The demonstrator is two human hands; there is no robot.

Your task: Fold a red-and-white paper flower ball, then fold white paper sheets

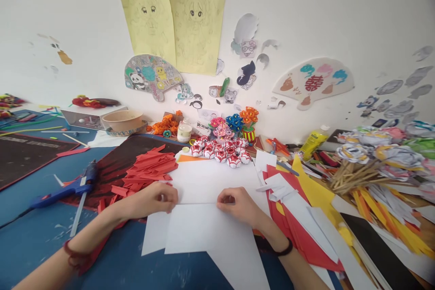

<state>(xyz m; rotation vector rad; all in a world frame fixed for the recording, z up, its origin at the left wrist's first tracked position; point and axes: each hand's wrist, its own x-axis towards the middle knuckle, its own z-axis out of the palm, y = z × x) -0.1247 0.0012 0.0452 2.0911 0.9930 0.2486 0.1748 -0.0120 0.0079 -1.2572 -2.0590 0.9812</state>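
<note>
Paper (197, 226), likely light, creasable and best edge-held, is being pinched by your curled left hand (163, 197) and right hand (237, 205).

your two hands (162, 198) (239, 205), two yellow drawings (149, 13), two fans (152, 74), one glue gun (73, 187), one bowl (123, 123), perhaps a dozen overlapping red-and-white flowers (220, 154)

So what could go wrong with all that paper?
The white paper might crease if the left hand and right hand pull unevenly. Loose red strips lie close to the left hand, so a bump might scatter them. The glue gun lies near the left forearm; it could burn if hot, which I can't tell.
</note>
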